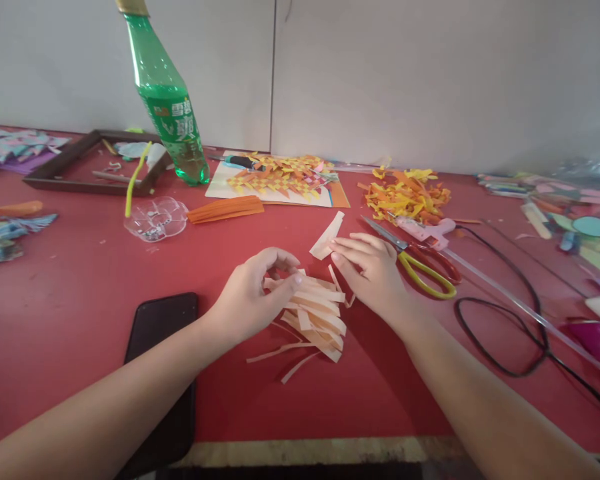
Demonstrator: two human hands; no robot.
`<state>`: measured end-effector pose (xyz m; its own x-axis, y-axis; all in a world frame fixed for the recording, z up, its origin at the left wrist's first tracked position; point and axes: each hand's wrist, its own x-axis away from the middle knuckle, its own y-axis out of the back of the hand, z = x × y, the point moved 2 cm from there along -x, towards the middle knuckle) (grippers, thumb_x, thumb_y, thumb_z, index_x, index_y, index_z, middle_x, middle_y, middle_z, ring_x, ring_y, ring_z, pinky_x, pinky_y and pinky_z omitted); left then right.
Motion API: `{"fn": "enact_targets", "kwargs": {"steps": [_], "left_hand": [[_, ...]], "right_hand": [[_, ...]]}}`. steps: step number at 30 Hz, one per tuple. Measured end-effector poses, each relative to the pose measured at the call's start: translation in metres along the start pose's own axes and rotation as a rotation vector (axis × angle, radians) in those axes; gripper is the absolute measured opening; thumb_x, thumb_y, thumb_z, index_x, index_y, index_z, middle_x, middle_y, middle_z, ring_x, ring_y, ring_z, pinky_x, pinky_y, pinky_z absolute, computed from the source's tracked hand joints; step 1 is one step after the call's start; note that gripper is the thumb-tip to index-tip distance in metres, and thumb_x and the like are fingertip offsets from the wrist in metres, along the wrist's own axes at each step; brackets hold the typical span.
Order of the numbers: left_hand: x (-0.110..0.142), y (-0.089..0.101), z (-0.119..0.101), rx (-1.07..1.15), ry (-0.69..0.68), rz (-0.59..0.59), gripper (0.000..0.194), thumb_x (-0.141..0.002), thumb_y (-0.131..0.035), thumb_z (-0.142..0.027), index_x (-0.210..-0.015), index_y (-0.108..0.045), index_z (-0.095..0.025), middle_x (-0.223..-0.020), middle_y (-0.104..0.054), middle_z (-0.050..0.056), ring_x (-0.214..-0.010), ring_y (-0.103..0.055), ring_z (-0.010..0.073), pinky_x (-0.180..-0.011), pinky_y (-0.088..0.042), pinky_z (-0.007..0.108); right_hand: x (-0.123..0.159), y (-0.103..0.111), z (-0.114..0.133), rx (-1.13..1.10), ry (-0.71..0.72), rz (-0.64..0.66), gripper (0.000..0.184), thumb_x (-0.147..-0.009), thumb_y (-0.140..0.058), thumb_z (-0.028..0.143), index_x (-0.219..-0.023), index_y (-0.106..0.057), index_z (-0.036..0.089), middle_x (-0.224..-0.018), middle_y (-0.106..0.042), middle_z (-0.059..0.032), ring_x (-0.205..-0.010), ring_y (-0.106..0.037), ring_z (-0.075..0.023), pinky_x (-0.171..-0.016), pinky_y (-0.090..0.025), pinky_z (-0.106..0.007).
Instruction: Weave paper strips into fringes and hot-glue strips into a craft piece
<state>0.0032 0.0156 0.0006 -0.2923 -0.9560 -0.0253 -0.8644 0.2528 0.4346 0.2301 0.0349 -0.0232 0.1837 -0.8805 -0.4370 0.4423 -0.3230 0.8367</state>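
Note:
My left hand [257,290] is curled over a loose pile of cream paper strips [315,310] on the red table. Its thumb and index fingertip are a little apart, and no paper shows between them. To its right, my right hand [373,270] has its thumb and fingertips at the lower end of a cream paper piece [329,235], which slants up and away. A folded thin strip [343,287] lies just under this hand. Scissors [415,257] with red and yellow handles lie beyond my right hand.
A green bottle [173,113] stands at the back left beside a dark frame [75,160]. Before it sit a clear flower-shaped dish [173,217] and orange strips [225,210]. A black phone [165,327] lies under my left forearm. A pink glue gun [427,230] trails a black cable [535,300].

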Motion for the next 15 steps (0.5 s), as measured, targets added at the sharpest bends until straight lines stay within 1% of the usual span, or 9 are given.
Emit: {"fn": "enact_targets", "kwargs": {"steps": [2, 4, 5, 7, 9, 11, 13, 15], "left_hand": [[-0.001, 0.001, 0.002, 0.001, 0.026, -0.047, 0.021, -0.087, -0.061, -0.036, -0.101, -0.063, -0.02, -0.099, -0.068, 0.006, -0.085, -0.065, 0.0193, -0.072, -0.052, 0.032], [-0.001, 0.001, 0.002, 0.022, 0.006, -0.095, 0.032, -0.087, -0.063, -0.041, -0.111, -0.062, -0.02, -0.113, -0.066, 0.009, -0.099, -0.064, 0.0232, -0.079, -0.053, 0.035], [-0.001, 0.002, 0.002, 0.033, -0.02, -0.113, 0.039, -0.086, -0.064, -0.044, -0.117, -0.06, -0.02, -0.121, -0.063, 0.01, -0.108, -0.062, 0.025, -0.086, -0.052, 0.037], [0.0, 0.002, 0.001, 0.051, -0.069, -0.127, 0.052, -0.085, -0.067, -0.047, -0.128, -0.054, -0.021, -0.134, -0.057, 0.011, -0.125, -0.054, 0.0273, -0.099, -0.048, 0.04], [0.001, 0.002, 0.0, 0.086, -0.078, -0.105, 0.054, -0.085, -0.067, -0.049, -0.13, -0.054, -0.021, -0.139, -0.055, 0.011, -0.132, -0.049, 0.0275, -0.104, -0.045, 0.04], [0.0, 0.001, 0.0, 0.199, -0.059, -0.046, 0.048, -0.086, -0.067, -0.05, -0.123, -0.058, -0.02, -0.13, -0.061, 0.011, -0.125, -0.056, 0.0257, -0.099, -0.049, 0.038], [0.0, -0.001, -0.001, 0.341, -0.038, 0.032, 0.041, -0.083, -0.071, -0.048, -0.111, -0.062, -0.019, -0.112, -0.069, 0.009, -0.105, -0.065, 0.022, -0.088, -0.054, 0.034], [-0.001, -0.002, -0.001, 0.409, -0.011, 0.051, 0.034, -0.079, -0.076, -0.045, -0.097, -0.065, -0.018, -0.092, -0.071, 0.005, -0.082, -0.067, 0.0166, -0.074, -0.054, 0.028]], "right_hand": [[0.001, 0.007, 0.007, -0.081, 0.075, -0.126, 0.025, -0.094, -0.057, 0.028, -0.109, -0.077, 0.025, -0.112, -0.077, -0.0051, -0.114, -0.063, -0.0296, -0.102, -0.044, -0.056], [0.004, 0.016, 0.018, -0.214, 0.182, -0.219, 0.028, -0.091, -0.06, 0.019, -0.113, -0.075, 0.025, -0.114, -0.076, -0.006, -0.113, -0.063, -0.0271, -0.101, -0.048, -0.051], [0.007, 0.02, 0.024, -0.292, 0.239, -0.236, 0.033, -0.089, -0.06, 0.014, -0.117, -0.073, 0.027, -0.116, -0.075, -0.0059, -0.114, -0.062, -0.0262, -0.101, -0.049, -0.05], [0.012, 0.026, 0.037, -0.437, 0.336, -0.219, 0.046, -0.086, -0.06, 0.007, -0.125, -0.068, 0.03, -0.121, -0.072, -0.0052, -0.117, -0.061, -0.0253, -0.101, -0.049, -0.049], [0.017, 0.028, 0.048, -0.53, 0.393, -0.162, 0.054, -0.085, -0.058, 0.003, -0.13, -0.064, 0.031, -0.125, -0.07, -0.0058, -0.118, -0.06, -0.0249, -0.101, -0.05, -0.049], [0.019, 0.027, 0.053, -0.562, 0.42, -0.119, 0.057, -0.084, -0.058, 0.001, -0.133, -0.062, 0.03, -0.126, -0.069, -0.0071, -0.118, -0.06, -0.0245, -0.101, -0.049, -0.049], [0.02, 0.026, 0.054, -0.567, 0.421, -0.111, 0.058, -0.084, -0.058, 0.001, -0.135, -0.06, 0.03, -0.128, -0.068, -0.0079, -0.119, -0.059, -0.0244, -0.102, -0.048, -0.049], [0.019, 0.025, 0.051, -0.57, 0.403, -0.116, 0.059, -0.085, -0.058, 0.002, -0.137, -0.058, 0.03, -0.13, -0.066, -0.0081, -0.12, -0.057, -0.0244, -0.103, -0.047, -0.049]]}}
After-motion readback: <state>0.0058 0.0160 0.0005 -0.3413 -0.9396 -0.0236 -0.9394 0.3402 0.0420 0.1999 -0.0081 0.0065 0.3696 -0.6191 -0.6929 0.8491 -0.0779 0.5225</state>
